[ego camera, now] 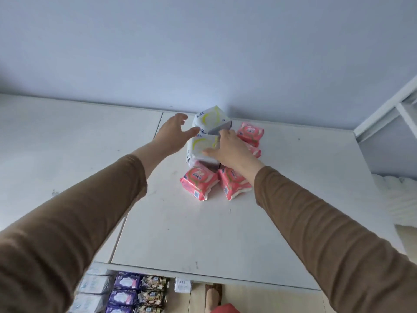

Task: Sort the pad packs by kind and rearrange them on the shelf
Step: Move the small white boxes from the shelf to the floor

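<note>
On top of the white shelf (203,222), against the wall, the right hand (228,150) grips a white-and-yellow pack (203,145) stacked on pink packs (197,182) — fingers (222,134) curled over its far edge. Just left of that pack, the left hand (172,134) hovers, released — fingers straight.

right pink packs (250,133): the lower one mostly hidden behind the right hand (232,150).
dark pack (206,166): wedged under the white pack (203,146), kind unreadable.
lower shelf packs (126,294): cut off by the bottom edge, print too blurred to read.
right fingertips: hidden behind the white pack.
foot (213,294): partly hidden by the shelf top (203,233).
</note>
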Motion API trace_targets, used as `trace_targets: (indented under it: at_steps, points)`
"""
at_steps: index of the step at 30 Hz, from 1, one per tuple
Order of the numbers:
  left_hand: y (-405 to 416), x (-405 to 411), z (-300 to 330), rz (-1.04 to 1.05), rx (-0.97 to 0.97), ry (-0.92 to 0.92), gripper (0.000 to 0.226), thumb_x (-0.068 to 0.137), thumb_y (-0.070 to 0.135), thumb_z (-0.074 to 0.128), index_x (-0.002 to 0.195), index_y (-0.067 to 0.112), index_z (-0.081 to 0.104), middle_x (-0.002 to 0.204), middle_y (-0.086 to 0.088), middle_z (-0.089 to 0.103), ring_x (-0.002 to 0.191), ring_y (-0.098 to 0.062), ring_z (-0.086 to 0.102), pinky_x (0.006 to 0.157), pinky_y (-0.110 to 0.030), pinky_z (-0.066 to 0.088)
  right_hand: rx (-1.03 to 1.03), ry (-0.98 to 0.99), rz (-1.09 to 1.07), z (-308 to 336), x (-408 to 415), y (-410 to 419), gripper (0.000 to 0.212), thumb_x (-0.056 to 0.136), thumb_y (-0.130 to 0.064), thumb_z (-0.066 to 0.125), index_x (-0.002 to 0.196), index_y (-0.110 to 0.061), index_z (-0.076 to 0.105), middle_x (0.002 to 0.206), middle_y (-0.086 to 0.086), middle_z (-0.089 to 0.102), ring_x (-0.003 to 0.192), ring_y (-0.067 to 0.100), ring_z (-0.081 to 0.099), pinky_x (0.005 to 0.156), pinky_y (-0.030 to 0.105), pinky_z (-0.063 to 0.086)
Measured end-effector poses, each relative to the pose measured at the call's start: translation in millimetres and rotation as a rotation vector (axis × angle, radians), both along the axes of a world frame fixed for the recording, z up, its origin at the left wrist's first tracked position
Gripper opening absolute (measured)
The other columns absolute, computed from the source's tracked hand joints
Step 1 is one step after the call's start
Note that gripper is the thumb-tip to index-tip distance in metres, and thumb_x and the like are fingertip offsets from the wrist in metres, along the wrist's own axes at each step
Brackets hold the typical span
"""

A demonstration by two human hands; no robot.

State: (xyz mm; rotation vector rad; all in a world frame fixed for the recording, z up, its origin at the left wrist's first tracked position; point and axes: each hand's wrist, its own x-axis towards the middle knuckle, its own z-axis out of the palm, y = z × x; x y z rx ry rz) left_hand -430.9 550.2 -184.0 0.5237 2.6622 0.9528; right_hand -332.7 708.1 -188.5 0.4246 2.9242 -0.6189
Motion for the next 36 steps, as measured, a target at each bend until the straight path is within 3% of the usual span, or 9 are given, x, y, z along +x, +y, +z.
trace_targets:
  at_steps: [6,9,13,15,18,21,25,29,36]
  points:
    - [58.8,-60.0,-13.2,0.011,-0.117,-0.106,0.099,0.073,0.068,0.069,0.145,0.01,0.036,0.145,-0.009,0.044,0.127,-0.027,0.047,0.093,-0.036,0.041,0.027,-0.149,0.133,-9.3,-28.5,10.6,0.094,0.071,-0.064,0.077,0.133,-0.002,0.042,0.13,0.015,0.055,0.119,0.032,0.053,0.083,0.034,0.04]
    - [75.1,-77.0,-21.3,-0.045,-0.247,-0.171,0.096,0.055,0.076,0.075,0.121,0.013,0.047,0.122,-0.007,0.057,0.097,-0.024,0.055,0.071,-0.035,0.042,-0.065,-0.173,0.12,-15.2,-27.3,14.9,0.104,0.062,-0.065,0.082,0.135,-0.007,0.035,0.124,0.01,0.058,0.113,0.032,0.057,0.075,0.034,0.04]
    - [84.2,-81.9,-20.3,-0.059,-0.252,-0.328,0.103,0.037,0.075,0.081,0.113,0.023,0.036,0.1,0.0,0.054,0.081,-0.018,0.057,0.067,-0.032,0.05,-0.232,-0.141,0.111,-16.4,-21.2,18.7,0.1,0.062,-0.054,0.088,0.132,-0.011,0.032,0.107,0.003,0.055,0.096,0.026,0.059,0.058,0.028,0.032]
    - [86.9,-82.8,-19.2,-0.06,-0.183,-0.353,0.1,0.04,0.063,0.088,0.115,0.024,0.034,0.101,0.002,0.051,0.084,-0.016,0.062,0.058,-0.027,0.054,-0.313,-0.092,0.13,-14.5,-16.2,17.1,0.097,0.063,-0.046,0.09,0.134,-0.015,0.032,0.113,0.002,0.053,0.097,0.021,0.055,0.064,0.026,0.038]
    - [87.8,-80.7,-19.9,-0.055,-0.117,-0.339,0.086,0.052,0.049,0.092,0.117,0.021,0.043,0.103,0.001,0.055,0.084,-0.017,0.063,0.053,-0.026,0.048,-0.354,0.007,0.14,-11.3,-8.2,12.4,0.082,0.067,-0.038,0.088,0.133,-0.021,0.042,0.129,0.002,0.048,0.112,0.02,0.052,0.091,0.035,0.045]
    - [78.6,-77.4,-15.3,0.002,-0.1,-0.162,0.068,0.061,0.043,0.09,0.11,0.01,0.056,0.11,-0.009,0.06,0.096,-0.027,0.061,0.069,-0.034,0.051,-0.324,0.14,0.084,-1.8,0.1,13.7,0.074,0.07,-0.034,0.085,0.133,-0.024,0.048,0.125,0.005,0.046,0.113,0.025,0.051,0.095,0.038,0.044]
    - [41.4,-60.9,6.7,0.056,0.055,0.031,0.077,0.062,0.043,0.087,0.123,0.016,0.048,0.12,-0.01,0.048,0.11,-0.032,0.053,0.091,-0.047,0.05,-0.23,0.286,0.006,13.5,19.8,13.7,0.087,0.068,-0.034,0.086,0.142,-0.015,0.043,0.127,0.009,0.044,0.12,0.029,0.046,0.103,0.037,0.038]
    - [-19.5,-19.1,35.5,0.027,0.262,0.043,0.065,0.061,0.044,0.083,0.111,0.029,0.043,0.097,0.012,0.06,0.084,-0.011,0.062,0.059,-0.029,0.045,-0.183,0.417,-0.07,29.5,63.5,-9.7,0.082,0.066,-0.035,0.089,0.133,-0.012,0.049,0.127,0.008,0.043,0.12,0.025,0.044,0.095,0.029,0.037]
    - [-154.8,113.1,43.5,-0.06,0.484,0.069,0.056,0.072,0.043,0.079,0.113,0.023,0.047,0.084,0.022,0.064,0.061,0.001,0.066,0.048,-0.009,0.042,-0.347,0.587,-0.246,33.4,189.2,-121.8,0.073,0.067,-0.041,0.087,0.126,-0.031,0.047,0.122,-0.009,0.045,0.111,0.009,0.049,0.084,0.03,0.044]
